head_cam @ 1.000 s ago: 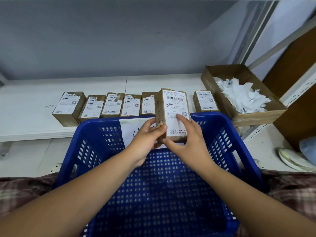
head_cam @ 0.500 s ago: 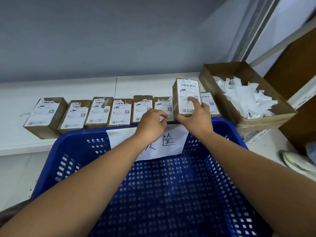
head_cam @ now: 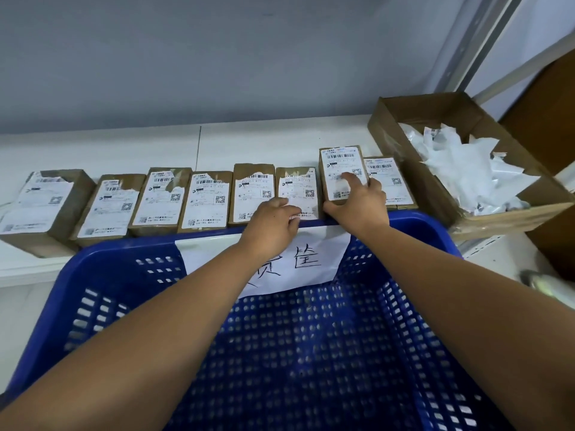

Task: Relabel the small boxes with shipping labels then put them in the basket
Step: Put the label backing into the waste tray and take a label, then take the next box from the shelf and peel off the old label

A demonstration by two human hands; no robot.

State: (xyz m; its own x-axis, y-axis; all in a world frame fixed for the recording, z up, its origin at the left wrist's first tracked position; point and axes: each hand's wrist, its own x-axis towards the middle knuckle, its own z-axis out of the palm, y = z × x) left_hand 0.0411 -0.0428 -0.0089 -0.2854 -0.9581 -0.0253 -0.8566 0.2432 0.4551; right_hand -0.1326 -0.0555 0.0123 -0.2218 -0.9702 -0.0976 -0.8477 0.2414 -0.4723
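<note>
Several small brown boxes lie in a row on the white shelf (head_cam: 124, 150), most with torn white labels. My right hand (head_cam: 357, 203) grips a box with a whole label (head_cam: 339, 164), thumb at its near left corner and forefinger on the label; the box sits in the row, between its neighbours. My left hand (head_cam: 273, 222) lies on the neighbouring torn-label box (head_cam: 295, 185), fingers curled over its near end. The blue basket (head_cam: 124, 244) stands just in front of the row, under both forearms, with no boxes visible in it.
A white paper sign (head_cam: 311, 259) with handwriting hangs inside the basket's far wall. At the right stands an open cardboard carton (head_cam: 497, 222) holding white label scraps. One more labelled box (head_cam: 381, 172) lies between my right hand and the carton.
The box held up over the basket a second ago has gone forward and down into the row on the shelf. My left hand left it and settled on the box to its left.
</note>
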